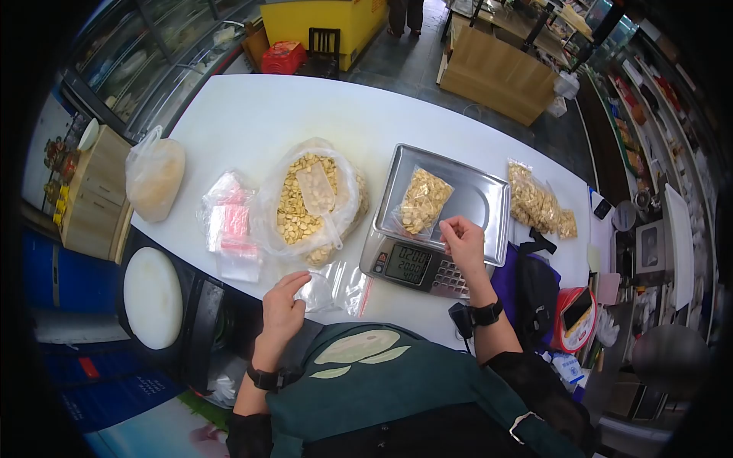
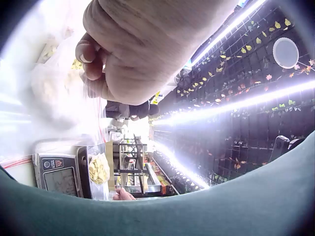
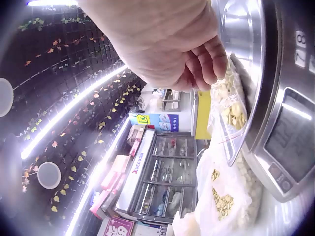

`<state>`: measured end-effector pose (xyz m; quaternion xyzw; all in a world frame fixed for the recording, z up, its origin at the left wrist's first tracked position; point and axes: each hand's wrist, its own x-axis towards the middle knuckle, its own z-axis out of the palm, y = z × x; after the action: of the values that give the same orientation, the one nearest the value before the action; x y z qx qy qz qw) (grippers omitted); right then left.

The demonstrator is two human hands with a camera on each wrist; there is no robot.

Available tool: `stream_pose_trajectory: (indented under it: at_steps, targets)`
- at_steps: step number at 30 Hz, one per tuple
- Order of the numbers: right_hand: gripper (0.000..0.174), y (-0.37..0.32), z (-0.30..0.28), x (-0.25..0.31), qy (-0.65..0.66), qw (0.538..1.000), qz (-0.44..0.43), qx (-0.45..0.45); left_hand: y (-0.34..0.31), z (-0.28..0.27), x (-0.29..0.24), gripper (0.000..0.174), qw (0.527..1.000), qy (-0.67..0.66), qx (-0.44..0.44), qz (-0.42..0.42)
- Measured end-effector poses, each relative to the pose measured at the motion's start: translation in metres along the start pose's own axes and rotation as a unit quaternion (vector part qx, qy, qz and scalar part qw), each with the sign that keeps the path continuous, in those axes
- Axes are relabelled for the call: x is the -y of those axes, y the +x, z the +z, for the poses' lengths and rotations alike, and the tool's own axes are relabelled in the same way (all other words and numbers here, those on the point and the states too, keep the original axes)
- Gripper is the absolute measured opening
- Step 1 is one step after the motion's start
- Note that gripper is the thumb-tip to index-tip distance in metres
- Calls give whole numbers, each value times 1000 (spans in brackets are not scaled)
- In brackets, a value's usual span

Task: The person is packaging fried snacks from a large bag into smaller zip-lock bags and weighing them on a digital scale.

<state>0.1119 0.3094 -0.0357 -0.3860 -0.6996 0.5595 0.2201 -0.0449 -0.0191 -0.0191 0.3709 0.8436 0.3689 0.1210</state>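
Observation:
On the steel pan of a digital scale [image 1: 489,202] lies a clear bag of pale yellow slices [image 1: 425,201]. The right hand [image 1: 466,243] hovers by the pan's near edge, fingers loosely bent, holding nothing visible; in the right wrist view the hand [image 3: 167,49] is beside that bag [image 3: 231,110]. The left hand [image 1: 282,309] is over the table's near edge, fingers extended beside an empty clear zip bag [image 1: 347,288]; whether it touches the bag I cannot tell. Behind it stands a large open plastic bag of slices [image 1: 298,202] with a clear scoop [image 1: 317,189] inside.
Empty bags with pink strips [image 1: 231,223] lie left of the large bag. A tied bag [image 1: 155,177] stands at the table's left end. Filled packets [image 1: 532,200] lie right of the scale, near a black and purple bag [image 1: 534,286]. A chair [image 1: 323,47] stands beyond the table.

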Motion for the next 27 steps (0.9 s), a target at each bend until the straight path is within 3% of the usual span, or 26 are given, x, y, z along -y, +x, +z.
stream_pose_trajectory:
  at_steps: [3,12,16,21,27]
  targets:
    - [16,6,2,-24,-59,997,-55,-12,9,7,-7,49,1000,-16,-14,19]
    - [16,8,11,-42,-124,989,-75,-13,35,26,-21,20,995,-73,67,33]
    - [20,1,15,-26,-76,997,-15,27,66,48,-21,11,991,-91,84,59]
    - [17,7,24,-28,69,994,55,58,115,79,-32,16,987,-97,121,43]
    - [10,10,32,-35,104,991,79,42,161,141,-27,33,996,-39,83,22]
